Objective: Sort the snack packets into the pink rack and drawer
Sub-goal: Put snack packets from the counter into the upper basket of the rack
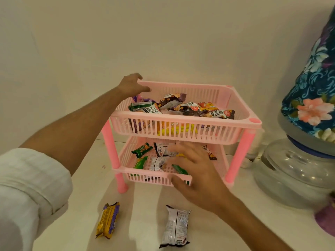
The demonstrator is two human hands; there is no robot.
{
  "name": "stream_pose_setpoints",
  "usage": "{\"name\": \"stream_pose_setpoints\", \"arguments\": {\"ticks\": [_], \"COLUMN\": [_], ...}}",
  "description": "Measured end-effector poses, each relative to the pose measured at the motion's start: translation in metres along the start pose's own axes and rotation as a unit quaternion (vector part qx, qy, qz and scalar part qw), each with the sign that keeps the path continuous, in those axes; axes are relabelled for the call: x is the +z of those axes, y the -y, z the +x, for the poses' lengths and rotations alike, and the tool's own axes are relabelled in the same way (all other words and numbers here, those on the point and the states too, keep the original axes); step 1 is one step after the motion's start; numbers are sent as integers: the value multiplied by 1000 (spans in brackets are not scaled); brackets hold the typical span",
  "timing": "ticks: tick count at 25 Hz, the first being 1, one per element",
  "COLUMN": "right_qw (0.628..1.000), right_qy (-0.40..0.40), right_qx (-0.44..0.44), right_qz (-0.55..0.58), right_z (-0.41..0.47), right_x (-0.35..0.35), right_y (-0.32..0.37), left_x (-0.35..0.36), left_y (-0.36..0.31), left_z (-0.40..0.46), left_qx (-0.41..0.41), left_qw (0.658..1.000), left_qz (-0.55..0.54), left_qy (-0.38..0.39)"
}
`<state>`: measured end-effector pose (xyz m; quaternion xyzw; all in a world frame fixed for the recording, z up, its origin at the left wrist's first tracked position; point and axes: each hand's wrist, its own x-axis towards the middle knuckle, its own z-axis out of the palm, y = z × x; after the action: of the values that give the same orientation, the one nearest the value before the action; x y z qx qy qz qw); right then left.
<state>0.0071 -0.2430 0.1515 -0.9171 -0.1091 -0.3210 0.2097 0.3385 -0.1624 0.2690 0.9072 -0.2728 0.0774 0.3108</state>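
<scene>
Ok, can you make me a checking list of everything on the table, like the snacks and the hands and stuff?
Surface: white table, mostly bare in front of the rack.
Job's things: pink rack with two baskets; top basket heaped with packets, bottom basket holds several more. Yellow packet and white packet lie on the table, not yet sorted.
Clutter: nothing seen.
Hands: left hand grips the back left corner of the top basket; right hand is spread open at the bottom basket, blurred, holding nothing that I can see.
Cables: nothing seen.
Surroundings: plain wall behind; big clear water jar under a flowery cloth on the right.
</scene>
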Motion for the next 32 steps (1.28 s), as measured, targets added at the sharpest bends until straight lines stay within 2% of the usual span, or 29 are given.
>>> {"name": "stream_pose_setpoints", "arguments": {"ticks": [3,6,9,13,16,20,27,32], "right_qw": [997,988,975,963,949,935,928,918], "right_qy": [47,87,122,136,139,129,114,113], "right_qx": [55,127,187,234,283,328,350,376], "right_qz": [23,23,12,4,27,40,54,59], "right_z": [-55,-106,-146,-187,-208,-230,-252,-280], "right_x": [31,62,87,106,107,104,96,87], "right_y": [-12,-31,-43,-45,-46,-45,-30,-9], "left_x": [-17,-30,-26,3,29,77,159,191], "left_y": [-8,-11,-5,16,42,71,105,106], "left_z": [-25,-73,-137,-213,-256,-314,-399,-444], "left_qx": [45,156,245,285,281,256,216,200], "left_qw": [994,973,945,921,909,930,971,974], "left_qz": [-42,-12,-1,59,113,98,83,87], "left_qy": [-88,-170,-219,-260,-288,-245,-51,53]}}
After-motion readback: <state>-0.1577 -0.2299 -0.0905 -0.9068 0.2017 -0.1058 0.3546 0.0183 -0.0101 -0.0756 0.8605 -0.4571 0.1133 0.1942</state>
